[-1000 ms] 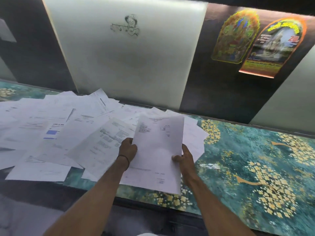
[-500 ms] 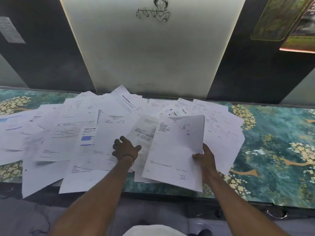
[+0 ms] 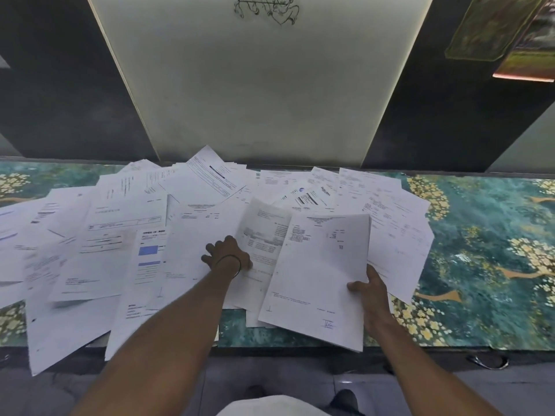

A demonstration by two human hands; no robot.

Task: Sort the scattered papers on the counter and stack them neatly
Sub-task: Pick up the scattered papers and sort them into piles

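Many white printed papers (image 3: 126, 211) lie scattered and overlapping across the counter (image 3: 486, 235), which has a teal floral cover. My right hand (image 3: 371, 291) grips a thin stack of sheets (image 3: 321, 274) by its right edge, thumb on top, tilted above the counter's front edge. My left hand (image 3: 226, 255), with a dark band at the wrist, is on the pile just left of that stack. It pinches a greyish, slightly lifted loose sheet (image 3: 264, 232) whose top edge curls up. Some papers at the left hang over the front edge.
A pale wall panel (image 3: 258, 85) with a small line drawing rises behind the counter, between dark panels. Colourful posters (image 3: 507, 34) hang at the upper right. The counter's right part shows bare floral cover. A metal handle (image 3: 488, 361) sits below the front edge.
My left hand left the held stack, reached into the pile and took hold of a loose sheet, which now lifts. The right hand keeps the stack. The view shifted left and down.
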